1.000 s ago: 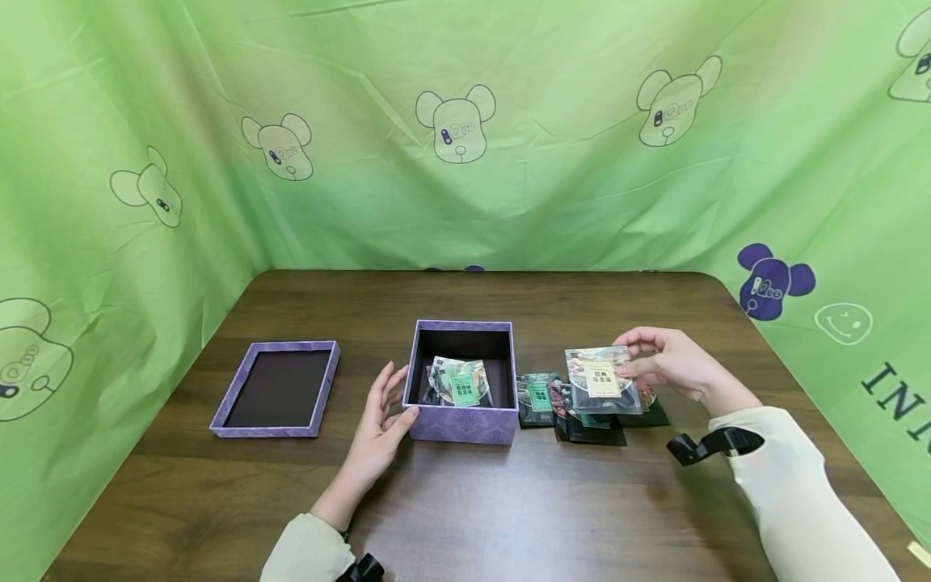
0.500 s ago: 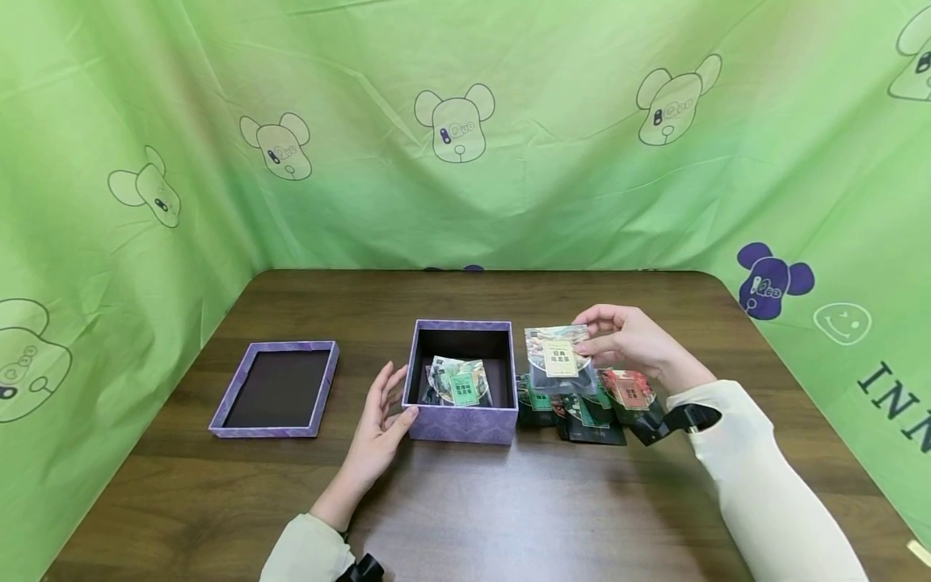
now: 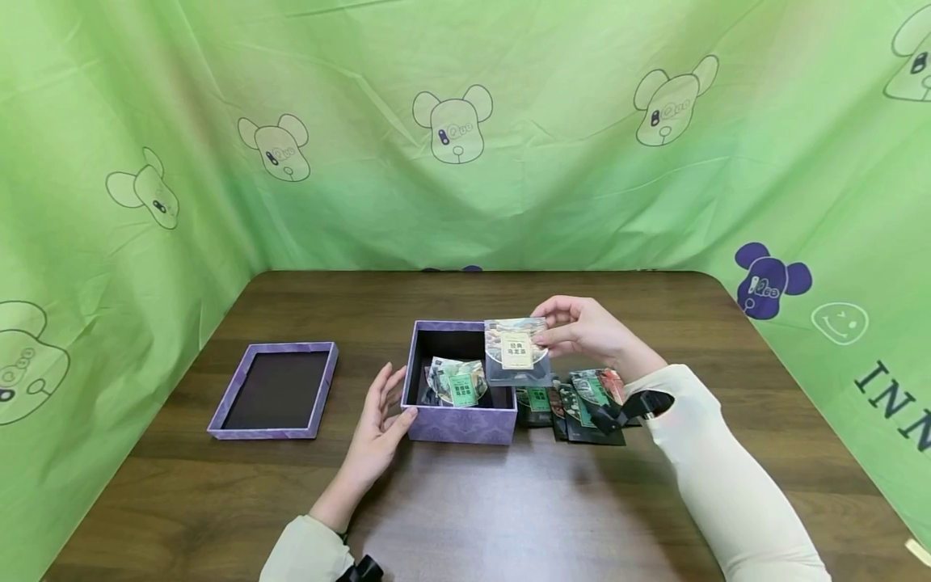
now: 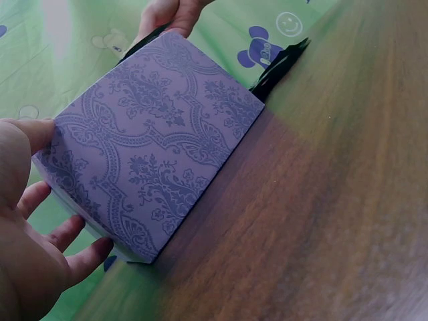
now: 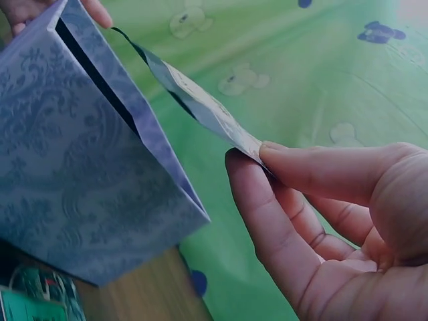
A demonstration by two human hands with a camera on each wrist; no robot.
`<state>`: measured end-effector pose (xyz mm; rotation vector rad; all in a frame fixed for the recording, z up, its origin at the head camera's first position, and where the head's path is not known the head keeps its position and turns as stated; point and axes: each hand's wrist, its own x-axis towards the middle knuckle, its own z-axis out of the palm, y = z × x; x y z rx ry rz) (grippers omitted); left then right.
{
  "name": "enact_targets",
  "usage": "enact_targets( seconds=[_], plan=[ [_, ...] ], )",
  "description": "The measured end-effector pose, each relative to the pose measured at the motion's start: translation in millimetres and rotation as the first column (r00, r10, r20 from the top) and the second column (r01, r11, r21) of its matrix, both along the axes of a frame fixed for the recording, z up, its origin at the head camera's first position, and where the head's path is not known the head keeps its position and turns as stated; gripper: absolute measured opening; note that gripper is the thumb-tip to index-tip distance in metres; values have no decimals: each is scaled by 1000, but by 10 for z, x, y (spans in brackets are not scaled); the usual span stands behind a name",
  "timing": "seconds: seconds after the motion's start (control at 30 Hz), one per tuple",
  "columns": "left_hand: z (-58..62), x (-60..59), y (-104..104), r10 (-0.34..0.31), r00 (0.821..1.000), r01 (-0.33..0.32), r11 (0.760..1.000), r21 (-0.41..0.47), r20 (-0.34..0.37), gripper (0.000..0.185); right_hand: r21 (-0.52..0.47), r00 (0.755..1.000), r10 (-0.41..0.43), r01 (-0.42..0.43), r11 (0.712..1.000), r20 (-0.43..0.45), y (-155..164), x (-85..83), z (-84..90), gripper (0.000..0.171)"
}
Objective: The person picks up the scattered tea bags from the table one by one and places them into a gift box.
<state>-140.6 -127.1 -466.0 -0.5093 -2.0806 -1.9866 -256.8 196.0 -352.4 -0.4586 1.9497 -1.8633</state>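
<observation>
My right hand [image 3: 582,330] pinches a flat tea sachet [image 3: 517,353] with a cream label by its right edge, thumb against fingertips, as the right wrist view shows. The sachet hangs tilted over the right side of an open purple patterned box [image 3: 461,424]. My left hand [image 3: 374,432] rests on the box's left side, its thumb at the front left corner and its fingers spread along the wall. Inside the box lies a tea sachet [image 3: 462,388] with a green label, and others partly hidden beneath it.
Several dark tea sachets [image 3: 587,412] with green and red labels lie in an overlapping pile right of the box, partly behind the right wrist strap. The purple box lid [image 3: 316,427] lies inside up on the left. A green printed curtain [image 3: 378,218] surrounds the wooden table [image 3: 465,501].
My right hand has carried the cream-labelled tea sachet leftward and slightly up, from above the pile to over the box's right side. The left hand and the box have stayed in place.
</observation>
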Motion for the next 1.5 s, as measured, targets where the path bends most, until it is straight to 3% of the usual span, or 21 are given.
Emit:
enact_targets(
  seconds=[0.43, 1.03, 1.3, 1.5],
  plan=[
    [1, -7, -15, -4, 1000, 4, 1000, 3, -30, 67, 16, 998, 53, -53, 998, 44, -439, -42, -78, 26],
    [-6, -6, 7, -7, 999, 8, 1000, 17, -32, 69, 118, 992, 108, -115, 986, 64, -973, -51, -11, 19],
    [-11, -9, 2, -6, 998, 7, 1000, 11, -58, 66, 241, 989, 134, -144, 960, 57, -1097, -40, -137, 21],
    [-5, -2, -1, -1, 999, 2, 1000, 8, -36, 67, 317, 988, 154, -151, 936, 16, -1073, -27, -72, 29]
  ],
)
